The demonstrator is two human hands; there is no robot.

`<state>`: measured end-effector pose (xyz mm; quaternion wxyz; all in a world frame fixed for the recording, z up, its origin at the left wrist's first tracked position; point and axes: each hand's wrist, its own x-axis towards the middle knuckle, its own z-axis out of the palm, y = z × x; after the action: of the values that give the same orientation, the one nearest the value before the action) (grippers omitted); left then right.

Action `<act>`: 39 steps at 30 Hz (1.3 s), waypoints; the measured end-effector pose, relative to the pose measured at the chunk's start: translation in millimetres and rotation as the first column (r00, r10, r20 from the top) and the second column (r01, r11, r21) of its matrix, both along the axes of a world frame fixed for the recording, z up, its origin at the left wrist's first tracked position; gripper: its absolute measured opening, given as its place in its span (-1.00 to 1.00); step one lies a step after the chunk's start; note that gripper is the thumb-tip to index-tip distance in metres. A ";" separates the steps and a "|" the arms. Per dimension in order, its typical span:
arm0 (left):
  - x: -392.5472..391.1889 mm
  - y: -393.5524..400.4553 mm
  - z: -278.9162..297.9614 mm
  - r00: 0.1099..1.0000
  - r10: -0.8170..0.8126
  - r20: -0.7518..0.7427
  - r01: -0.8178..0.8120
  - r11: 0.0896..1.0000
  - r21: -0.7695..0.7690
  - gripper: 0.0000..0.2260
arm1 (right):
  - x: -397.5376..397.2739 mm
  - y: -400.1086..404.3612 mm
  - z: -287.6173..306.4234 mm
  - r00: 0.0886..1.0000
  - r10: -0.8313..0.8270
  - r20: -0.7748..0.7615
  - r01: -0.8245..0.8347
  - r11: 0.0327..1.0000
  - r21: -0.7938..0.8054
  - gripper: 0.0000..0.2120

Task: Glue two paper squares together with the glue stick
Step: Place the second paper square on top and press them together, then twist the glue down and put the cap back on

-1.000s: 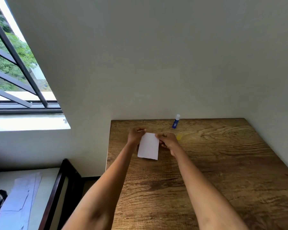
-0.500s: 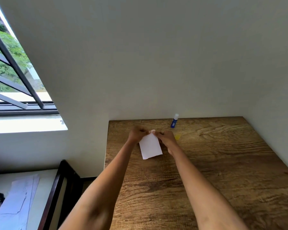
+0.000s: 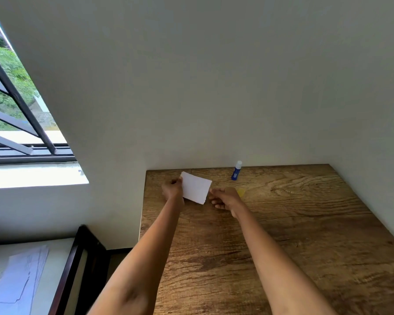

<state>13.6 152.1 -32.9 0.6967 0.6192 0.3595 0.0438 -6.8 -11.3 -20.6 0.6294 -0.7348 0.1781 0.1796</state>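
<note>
Only one white paper (image 3: pixel 195 188), one glue stick (image 3: pixel 236 171).

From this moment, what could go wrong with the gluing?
Only the left hand pinches the white paper; the right hand looks just off its edge, so the sheets may shift or slip. The glue stick stands upright behind the right hand and could be knocked over.

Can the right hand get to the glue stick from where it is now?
Probably yes. The right hand is off the white paper, which the left hand holds, and the glue stick stands upright just beyond it near the wall, with only bare wooden table between.
</note>
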 end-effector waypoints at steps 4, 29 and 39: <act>5.4 -1.6 0.4 0.998 0.064 -0.029 -0.064 0.998 0.013 -0.79 | 8.9 8.0 2.4 0.999 -0.034 -0.030 0.038 0.988 0.149 -0.80; 1.6 21.4 -22.8 0.732 -0.542 -0.413 0.518 0.049 0.854 -0.56 | 27.0 25.6 -17.6 0.962 0.076 0.262 0.087 0.825 -0.558 -0.89; -11.7 -39.7 11.2 0.683 -0.713 -0.156 0.421 0.210 0.883 -0.63 | 0.2 11.8 10.6 0.899 -0.024 0.437 0.319 0.721 -0.615 -0.87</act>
<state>1.9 112.4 -21.7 0.2862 0.9539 -0.0774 0.0467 -6.6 0.5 -10.0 0.3575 -0.9120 0.1675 -0.1112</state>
